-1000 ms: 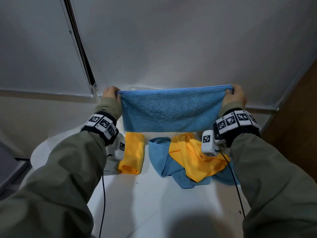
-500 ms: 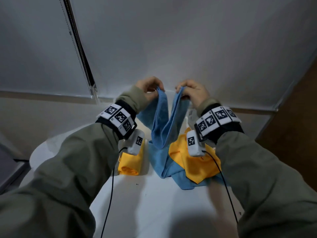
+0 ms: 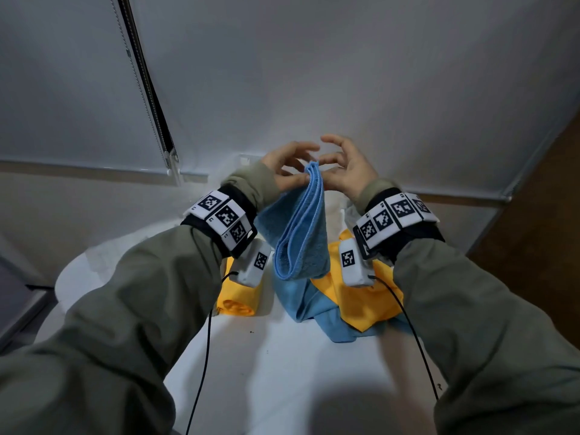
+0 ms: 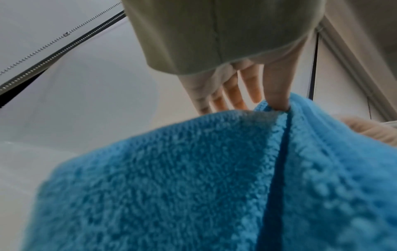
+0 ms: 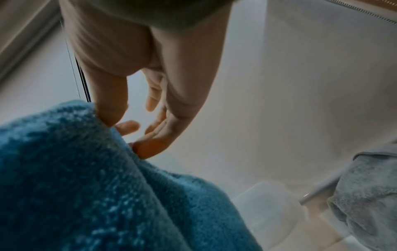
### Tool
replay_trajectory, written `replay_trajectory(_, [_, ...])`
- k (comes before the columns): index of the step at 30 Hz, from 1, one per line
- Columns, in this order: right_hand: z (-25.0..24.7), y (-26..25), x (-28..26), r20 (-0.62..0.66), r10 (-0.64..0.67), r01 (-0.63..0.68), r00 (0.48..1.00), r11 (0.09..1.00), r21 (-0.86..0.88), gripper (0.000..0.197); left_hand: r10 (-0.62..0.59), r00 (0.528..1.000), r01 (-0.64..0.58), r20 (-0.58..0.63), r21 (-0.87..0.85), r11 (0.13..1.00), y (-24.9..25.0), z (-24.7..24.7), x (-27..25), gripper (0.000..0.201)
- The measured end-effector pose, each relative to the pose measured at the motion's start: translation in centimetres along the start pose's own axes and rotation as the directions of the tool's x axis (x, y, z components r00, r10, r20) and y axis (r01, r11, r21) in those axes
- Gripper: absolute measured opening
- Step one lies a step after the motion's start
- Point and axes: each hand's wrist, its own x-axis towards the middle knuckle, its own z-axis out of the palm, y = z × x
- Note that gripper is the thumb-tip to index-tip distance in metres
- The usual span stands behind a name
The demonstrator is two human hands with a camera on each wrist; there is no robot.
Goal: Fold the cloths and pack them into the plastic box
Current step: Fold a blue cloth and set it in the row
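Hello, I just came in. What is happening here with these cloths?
A person is folding a blue cloth in the air above a white table. The left hand and the right hand pinch its top edges together, so it hangs doubled. On the table lie a folded yellow cloth and a loose pile of one blue cloth and one yellow cloth, not yet folded.

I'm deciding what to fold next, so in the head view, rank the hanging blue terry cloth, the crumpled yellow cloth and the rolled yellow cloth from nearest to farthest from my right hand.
1. Hanging blue terry cloth: pinched at its top edge by the right hand.
2. Crumpled yellow cloth: on the table below the right wrist.
3. Rolled yellow cloth: on the table under the left wrist, across the blue cloth.
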Motion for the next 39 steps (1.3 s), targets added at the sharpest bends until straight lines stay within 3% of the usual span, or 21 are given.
replay_trajectory(2, [0.0,0.3,0.1,-0.053,0.043,-0.045,0.998,0.999,-0.03,0.068,-0.065,0.994,0.062,0.083,0.046,0.997,0.2,0.2,0.0,0.04])
replay_trajectory(4, [0.6,0.4,0.1,-0.152,0.064,-0.075,0.986,0.995,-0.071,0.069,-0.153,0.983,0.152,0.1,0.017,0.988,0.4,0.4,-0.2,0.032])
replay_trajectory(8, [2.0,0.5,-0.6,-0.211,0.052,-0.064,0.976,0.997,-0.048,0.045,-0.172,0.984,0.175,-0.038,0.104,0.979,1.1,0.5,0.1,0.009])
replay_trajectory(10, [1.9,0.3,-1.3,-0.173,0.121,-0.113,0.978,0.992,0.058,0.04,-0.15,0.981,0.173,-0.12,0.21,0.962,1.1,0.0,0.3,0.011])
replay_trajectory(12, [1.7,0.3,-2.0,-0.06,0.149,-0.148,0.987,0.989,0.012,0.063,-0.171,0.968,0.212,-0.181,0.236,0.948,0.7,-0.9,0.5,0.014])
replay_trajectory(14, [2.1,0.4,-2.6,0.082,0.167,-0.145,0.982,0.964,-0.223,0.096,-0.192,0.961,0.239,-0.201,0.244,0.94,0.0,-1.6,0.5,0.02])
replay_trajectory(16, [2.5,0.9,-2.6,0.114,0.235,-0.141,0.965,0.836,-0.531,0.102,-0.207,0.955,0.261,-0.214,0.266,0.928,-0.4,-1.9,0.3,0.013])
replay_trajectory(18, [2.0,1.2,-1.8,0.004,0.256,-0.159,0.967,0.612,-0.775,0.083,-0.216,0.945,0.283,-0.246,0.277,0.918,-0.8,-2.4,-0.2,0.011])
replay_trajectory(19, [1.4,1.3,-1.4,-0.048,0.26,-0.182,0.964,0.522,-0.833,0.072,-0.224,0.938,0.297,-0.266,0.275,0.914,-1.1,-2.8,-0.5,0.013])
replay_trajectory(21, [0.4,1.5,-0.9,-0.117,0.295,-0.248,0.948,0.459,-0.853,0.052,-0.241,0.926,0.316,-0.291,0.243,0.917,-1.7,-3.5,-1.2,0.013])
replay_trajectory(22, [-0.1,1.5,-0.8,-0.14,0.32,-0.289,0.937,0.488,-0.824,0.043,-0.251,0.923,0.318,-0.292,0.208,0.925,-2.0,-3.8,-1.5,0.013])
replay_trajectory(25, [-1.0,1.2,-1.0,-0.126,0.438,-0.434,0.89,0.731,-0.527,0.028,-0.319,0.914,0.337,-0.249,0.032,0.941,-2.5,-4.4,-2.9,0.024])
replay_trajectory(27, [-1.5,0.6,-1.2,-0.054,0.51,-0.492,0.858,0.787,-0.372,0.025,-0.365,0.914,0.362,-0.177,-0.053,0.931,-2.6,-4.6,-3.9,0.026])
replay_trajectory(31, [-1.5,0.5,-0.9,0.014,0.527,-0.468,0.85,0.766,-0.44,0.025,-0.486,0.869,0.461,-0.092,-0.201,0.864,-3.5,-4.3,-5.4,0.026])
replay_trajectory(34, [-0.5,1.3,-1.1,0.092,0.593,-0.462,0.8,0.706,-0.537,0.028,-0.559,0.829,0.54,0.021,-0.291,0.79,-5.1,-4.7,-6.9,0.006])
replay_trajectory(36, [0.3,2.2,-1.6,0.111,0.645,-0.508,0.756,0.686,-0.521,0.028,-0.599,0.798,0.59,0.067,-0.293,0.752,-6.4,-4.9,-8.1,0.008])
replay_trajectory(39, [1.7,3.5,-1.9,0.124,0.663,-0.535,0.738,0.687,-0.491,0.022,-0.606,0.796,0.584,0.005,-0.274,0.764,-7.6,-5.3,-9.2,0.019])
